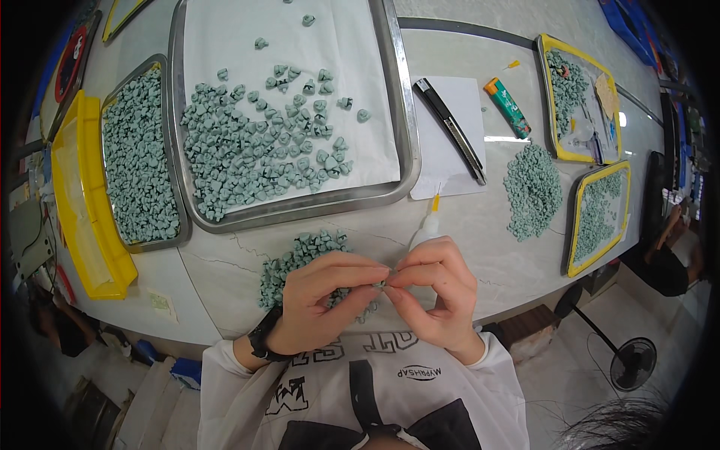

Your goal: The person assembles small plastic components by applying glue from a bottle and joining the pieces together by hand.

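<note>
1 metal tray, large, white-lined, bearing loose grey-green pieces: beyond left hand. 1 left hand, 1 right hand: fingertips pinched narrow, near-meeting. 1 near heap, similar pieces: partly hidden behind left hand. 1 far heap, finer: right of right hand, farther out. 1 black-and-silver cutter knife: beyond right hand. 1 white bottle, yellow-tipped: just beyond right hand. 1 small grey-green piece: held between both hands' fingertips.

A head-worn, wide fisheye camera looks down from the near edge of the worktop toward its far side, left hand and right hand close below
</note>
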Available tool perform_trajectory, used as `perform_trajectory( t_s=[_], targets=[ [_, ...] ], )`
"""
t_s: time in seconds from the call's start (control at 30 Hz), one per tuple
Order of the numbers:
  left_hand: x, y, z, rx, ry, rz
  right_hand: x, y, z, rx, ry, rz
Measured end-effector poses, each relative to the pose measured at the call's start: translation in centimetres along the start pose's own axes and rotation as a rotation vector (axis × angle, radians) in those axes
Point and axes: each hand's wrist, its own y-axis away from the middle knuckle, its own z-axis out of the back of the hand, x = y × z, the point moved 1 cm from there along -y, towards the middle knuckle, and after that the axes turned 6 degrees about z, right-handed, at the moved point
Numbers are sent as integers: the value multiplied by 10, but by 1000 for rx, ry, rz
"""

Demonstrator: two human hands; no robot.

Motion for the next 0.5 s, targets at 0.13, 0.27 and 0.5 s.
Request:
perform_trajectory(
  t_s=[0.13,0.27,0.5],
  targets=[
    [-1,0,0,-15,-28,-7,1,-1,0,11,10,4],
    [-4,-1,-1,-34,-73,-48,2,-1,0,10,15,2],
    [0,1,0,-6,-11,4,2,-3,-1,-2,63,34]
  ],
)
